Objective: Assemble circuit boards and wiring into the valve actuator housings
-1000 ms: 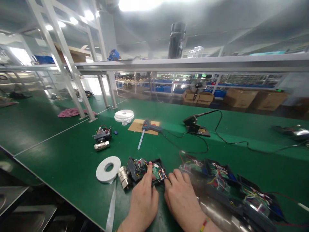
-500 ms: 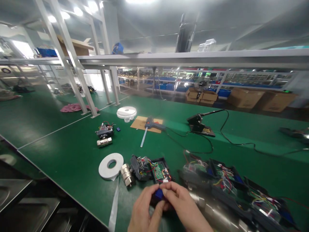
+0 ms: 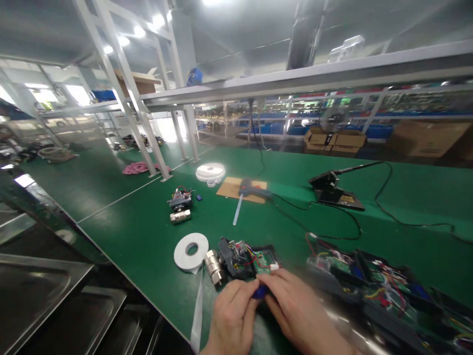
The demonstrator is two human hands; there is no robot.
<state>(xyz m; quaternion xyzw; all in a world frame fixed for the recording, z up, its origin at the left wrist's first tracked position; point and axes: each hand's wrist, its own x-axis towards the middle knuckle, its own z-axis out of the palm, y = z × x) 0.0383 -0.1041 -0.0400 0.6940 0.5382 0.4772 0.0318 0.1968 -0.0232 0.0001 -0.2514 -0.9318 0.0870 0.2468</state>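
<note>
My left hand (image 3: 232, 309) and my right hand (image 3: 295, 303) meet at the front of the bench, their fingers closed on a small blue block (image 3: 260, 292). Fingers cover most of the block, so its kind is unclear. Just beyond it lies an opened black housing (image 3: 236, 256) with wires and a green circuit board (image 3: 263, 260). A white connector (image 3: 274, 266) shows close to my right fingertips. To the left of the housing, a metal valve fitting (image 3: 214, 267) lies beside a roll of white tape (image 3: 191, 251), whose loose end hangs toward me.
Several opened wired housings (image 3: 384, 276) lie at the right, blurred. A glue gun (image 3: 254, 190) rests on cardboard (image 3: 229, 187). Behind, a soldering iron stand (image 3: 336, 190) trails a cable. Another valve assembly (image 3: 180, 202) sits farther left. A shelf (image 3: 258, 86) spans overhead.
My view has turned left, so the bench items appear farther right. Both hands stay together on the blue block, and my right fingers now cover more of the circuit board's near edge.
</note>
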